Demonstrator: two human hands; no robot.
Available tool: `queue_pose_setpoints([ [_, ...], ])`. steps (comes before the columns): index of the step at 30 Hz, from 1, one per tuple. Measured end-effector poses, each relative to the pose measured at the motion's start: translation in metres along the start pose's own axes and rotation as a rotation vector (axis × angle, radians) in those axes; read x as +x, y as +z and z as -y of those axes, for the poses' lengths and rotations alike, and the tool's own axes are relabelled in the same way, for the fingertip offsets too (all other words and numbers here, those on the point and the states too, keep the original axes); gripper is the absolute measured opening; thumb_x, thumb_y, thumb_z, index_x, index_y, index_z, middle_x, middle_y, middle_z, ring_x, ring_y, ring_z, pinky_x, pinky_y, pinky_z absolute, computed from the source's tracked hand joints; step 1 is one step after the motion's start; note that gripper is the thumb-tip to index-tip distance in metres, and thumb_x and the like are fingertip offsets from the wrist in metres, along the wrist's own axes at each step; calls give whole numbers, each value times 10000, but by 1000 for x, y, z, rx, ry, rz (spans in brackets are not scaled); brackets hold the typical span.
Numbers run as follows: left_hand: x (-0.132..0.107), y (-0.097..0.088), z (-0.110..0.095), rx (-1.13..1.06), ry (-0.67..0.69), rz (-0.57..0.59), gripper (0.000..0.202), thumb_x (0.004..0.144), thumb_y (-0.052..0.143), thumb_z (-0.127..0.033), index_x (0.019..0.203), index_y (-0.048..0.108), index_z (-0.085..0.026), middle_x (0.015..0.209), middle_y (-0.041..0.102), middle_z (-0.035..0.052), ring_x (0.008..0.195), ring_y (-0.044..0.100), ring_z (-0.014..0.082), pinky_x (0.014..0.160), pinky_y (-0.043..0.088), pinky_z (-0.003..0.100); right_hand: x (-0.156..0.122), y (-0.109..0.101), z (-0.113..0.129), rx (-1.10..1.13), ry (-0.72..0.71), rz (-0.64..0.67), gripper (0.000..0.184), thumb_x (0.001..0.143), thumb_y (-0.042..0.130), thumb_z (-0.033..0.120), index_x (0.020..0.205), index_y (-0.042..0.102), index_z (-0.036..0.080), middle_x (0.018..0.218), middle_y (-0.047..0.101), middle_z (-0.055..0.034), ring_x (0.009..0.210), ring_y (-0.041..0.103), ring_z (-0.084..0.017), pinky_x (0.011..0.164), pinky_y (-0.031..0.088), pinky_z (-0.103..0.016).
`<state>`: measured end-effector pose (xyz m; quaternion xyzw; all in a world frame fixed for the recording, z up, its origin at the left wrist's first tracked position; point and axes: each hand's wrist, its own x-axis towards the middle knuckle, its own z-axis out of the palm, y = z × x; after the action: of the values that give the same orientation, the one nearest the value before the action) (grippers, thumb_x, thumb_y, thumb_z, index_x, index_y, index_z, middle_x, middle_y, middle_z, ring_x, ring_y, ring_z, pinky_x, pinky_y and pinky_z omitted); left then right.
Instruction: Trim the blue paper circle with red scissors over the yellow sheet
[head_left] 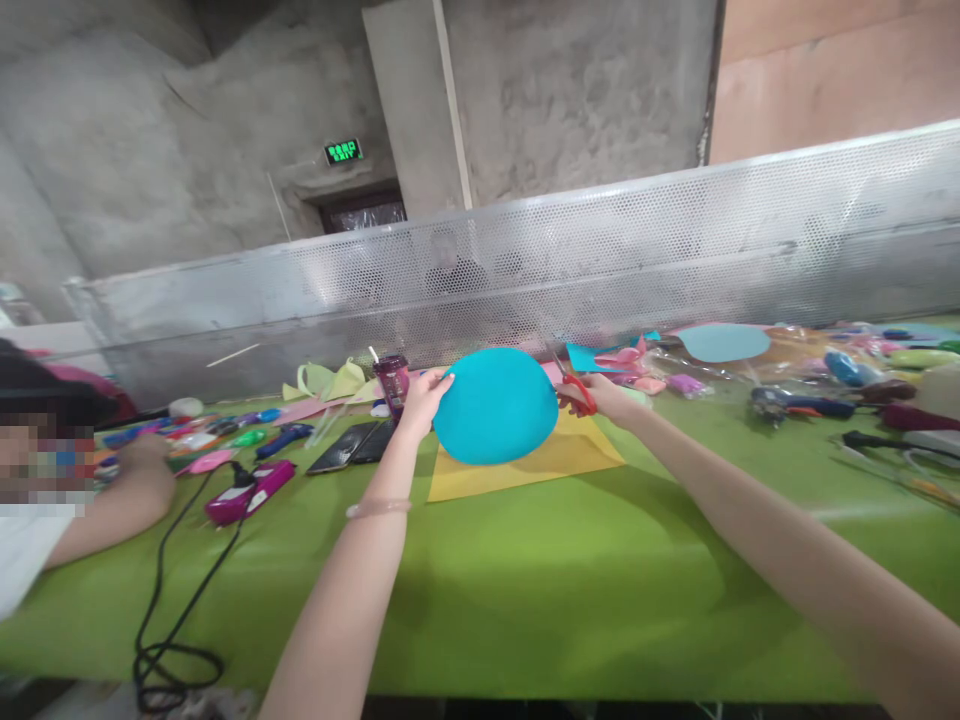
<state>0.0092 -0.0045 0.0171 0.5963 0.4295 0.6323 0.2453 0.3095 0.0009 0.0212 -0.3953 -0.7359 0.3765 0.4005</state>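
A round sheet of bright blue paper or felt is held up above the table, its left edge pinched by my left hand. Red-handled scissors are in my right hand, at the right edge of the blue round. Their blades point up and away; I cannot tell whether they touch the sheet. Under the blue round a yellow sheet lies flat on the green tabletop. Blue offcuts lie behind my right hand. A bracelet circles my left wrist.
A lidded cup with a straw and dark phones stand or lie left of my left hand. A purple power strip trails a black cord. Glue guns lie rightward. A person's arm rests at left; a perforated metal screen stands behind.
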Motion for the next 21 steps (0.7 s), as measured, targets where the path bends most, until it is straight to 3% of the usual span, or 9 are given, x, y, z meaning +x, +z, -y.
queue_pose_setpoints([
  [8,0,3,1,6,22,-28,292,665,613,-385,851,585,-161,828,659,46,812,601,194,748,458,319,-5,12,5,-159,-12,79,291,648,653,402,664,541,135,624,587,-36,505,524,-97,415,398,-183],
  [16,-8,3,-9,-17,-1,204,416,583,697,-348,935,612,-143,922,664,89,837,608,229,758,473,361,5,6,-3,-150,-138,-110,162,688,577,306,703,535,150,608,546,-1,524,515,-97,468,415,-199],
  [21,-7,2,-8,79,23,87,398,594,690,-358,923,627,-143,907,672,90,834,612,240,756,477,374,1,8,3,-60,-90,-101,176,689,574,314,683,519,147,571,514,2,500,500,-91,458,413,-197],
])
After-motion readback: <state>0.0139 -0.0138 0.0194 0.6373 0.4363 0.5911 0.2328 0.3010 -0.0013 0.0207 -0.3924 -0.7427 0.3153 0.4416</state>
